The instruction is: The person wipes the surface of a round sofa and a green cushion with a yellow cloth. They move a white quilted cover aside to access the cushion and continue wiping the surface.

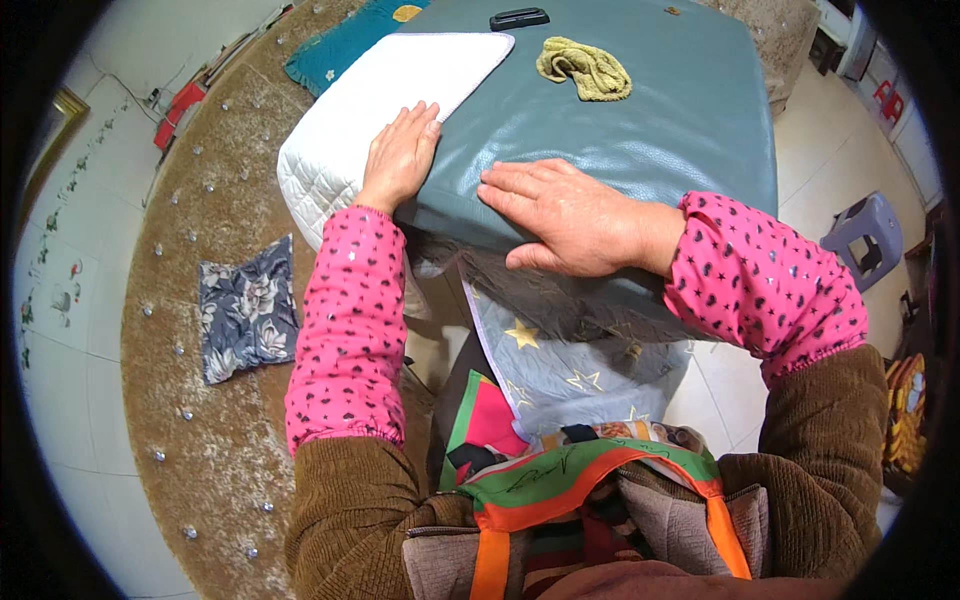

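My left hand (401, 157) rests palm down, fingers stretched, on the right edge of a white quilted pad (367, 97). That pad lies over the left side of a teal leather-look cover (480, 135) and hangs down past its corner. Flat on the cover near its front edge is my right hand (577, 214), its thumb spread from the fingers. Neither hand grips anything. A crumpled yellow-green cloth (589, 69) lies farther up, beyond my right hand. Behind it, near the far side, sits a black oblong object (519, 19).
A curved brown sofa (225, 187) with shiny studs runs along the left. It bears a dark floral cloth (249, 315) and a teal cushion (337, 49). Grey cloth with gold stars (577, 367) hangs below the front edge. A grey plastic stool (866, 240) stands at the right.
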{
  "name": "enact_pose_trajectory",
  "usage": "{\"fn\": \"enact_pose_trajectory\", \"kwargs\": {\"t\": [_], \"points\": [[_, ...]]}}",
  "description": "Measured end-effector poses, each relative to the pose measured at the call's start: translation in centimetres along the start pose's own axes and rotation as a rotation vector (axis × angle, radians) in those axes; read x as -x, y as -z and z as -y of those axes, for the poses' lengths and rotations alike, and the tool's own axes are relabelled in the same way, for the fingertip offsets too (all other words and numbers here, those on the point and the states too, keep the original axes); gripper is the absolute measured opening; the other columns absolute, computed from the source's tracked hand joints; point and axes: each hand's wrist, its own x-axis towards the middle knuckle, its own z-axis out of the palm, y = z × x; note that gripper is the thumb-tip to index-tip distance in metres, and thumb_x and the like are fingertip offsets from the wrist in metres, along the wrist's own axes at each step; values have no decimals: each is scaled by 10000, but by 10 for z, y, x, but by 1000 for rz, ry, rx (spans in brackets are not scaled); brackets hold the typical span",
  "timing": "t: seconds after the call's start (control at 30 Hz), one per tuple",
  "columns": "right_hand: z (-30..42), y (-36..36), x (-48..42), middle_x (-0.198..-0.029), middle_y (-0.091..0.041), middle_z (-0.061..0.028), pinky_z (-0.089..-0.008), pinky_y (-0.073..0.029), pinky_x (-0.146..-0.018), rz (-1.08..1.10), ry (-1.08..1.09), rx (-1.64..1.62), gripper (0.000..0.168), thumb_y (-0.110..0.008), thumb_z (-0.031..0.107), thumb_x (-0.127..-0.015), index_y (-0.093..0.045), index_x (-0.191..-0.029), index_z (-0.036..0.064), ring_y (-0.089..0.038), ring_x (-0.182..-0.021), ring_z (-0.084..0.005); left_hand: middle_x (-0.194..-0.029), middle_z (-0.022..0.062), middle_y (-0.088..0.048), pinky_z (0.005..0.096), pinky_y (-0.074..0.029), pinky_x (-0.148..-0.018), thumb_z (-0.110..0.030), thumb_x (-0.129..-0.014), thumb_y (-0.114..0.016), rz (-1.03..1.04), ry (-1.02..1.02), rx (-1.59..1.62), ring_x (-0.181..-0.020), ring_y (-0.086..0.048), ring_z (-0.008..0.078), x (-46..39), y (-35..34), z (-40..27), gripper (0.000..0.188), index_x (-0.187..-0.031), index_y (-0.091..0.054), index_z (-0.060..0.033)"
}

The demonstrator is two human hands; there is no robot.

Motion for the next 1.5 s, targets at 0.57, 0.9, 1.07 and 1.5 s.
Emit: {"fn": "enact_pose_trajectory", "kwargs": {"t": [0.57,0.9,1.07,1.5], "points": [[49,74,131,-1441,-565,-194,-465,-376,-1136,-9,-390,286,546,-638,356,-976,-564,-1407,30,-498,-1380,-358,-1395,151,-630,524,-294,-1178,-453,-1082,-356,-190,177,47,-1396,-487,327,5,3,-6,513,-1325,-667,-126],[46,65,127,-1440,-575,-148,-461,-387,-1110,-29,-378,333,493,-617,367,-998,-580,-1402,87,-519,-1346,-334,-1584,257,-325,455,-279,-1206,-397,-994,-670,-370,588,1157,-1467,-333,368,243,-108,-92,842,-1574,-228,24],[42,64,133,-1438,-581,-136,-451,-387,-1106,-32,-387,331,486,-593,393,-1012,-587,-1394,93,-523,-1342,-320,-1323,97,-601,356,-493,-1036,-146,-983,-696,135,731,2081,-1140,-631,195,291,-102,-197,636,-1499,-352,-6],[32,62,137,-1416,-599,-122,-442,-425,-1080,-99,-345,456,467,-652,344,-977,-609,-1365,87,-549,-1307,-322,-1234,111,-691,386,-561,-957,19,-922,-552,320,754,2099,-1091,-682,229,334,-78,-235,404,-1323,-606,10]]}}
